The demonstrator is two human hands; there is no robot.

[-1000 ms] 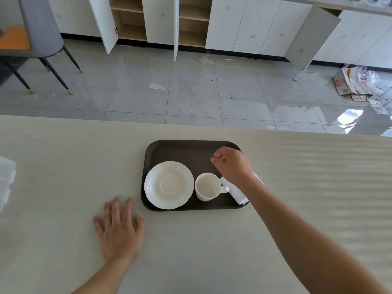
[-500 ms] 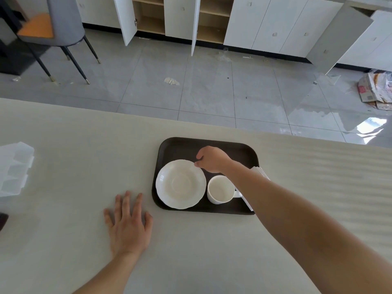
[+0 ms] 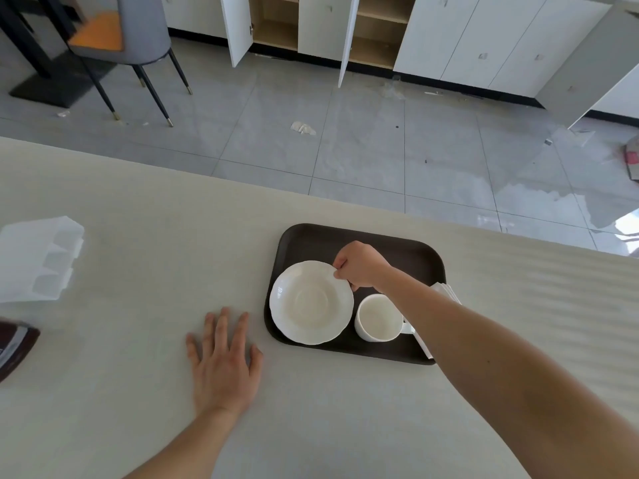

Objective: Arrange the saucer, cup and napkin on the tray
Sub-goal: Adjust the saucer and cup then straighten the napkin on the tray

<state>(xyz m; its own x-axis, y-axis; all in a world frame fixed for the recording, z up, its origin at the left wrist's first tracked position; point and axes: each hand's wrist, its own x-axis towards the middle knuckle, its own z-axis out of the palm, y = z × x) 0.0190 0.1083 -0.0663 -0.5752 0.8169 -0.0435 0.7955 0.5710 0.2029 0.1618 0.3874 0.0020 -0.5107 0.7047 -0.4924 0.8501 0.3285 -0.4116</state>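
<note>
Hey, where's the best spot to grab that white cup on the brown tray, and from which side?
Probably the small loop handle on the white ceramic cup, coming from the person's right. The handle points right, toward the folded white napkin, and the scalloped white saucer crowds the cup's left. The right hand is pinching the saucer's rim now.

The right forearm is covering most of the napkin and the cup's handle. The frame's left edge is cutting off a dark object on the tabletop.

One head-worn camera looks forward and down, close over the table.
</note>
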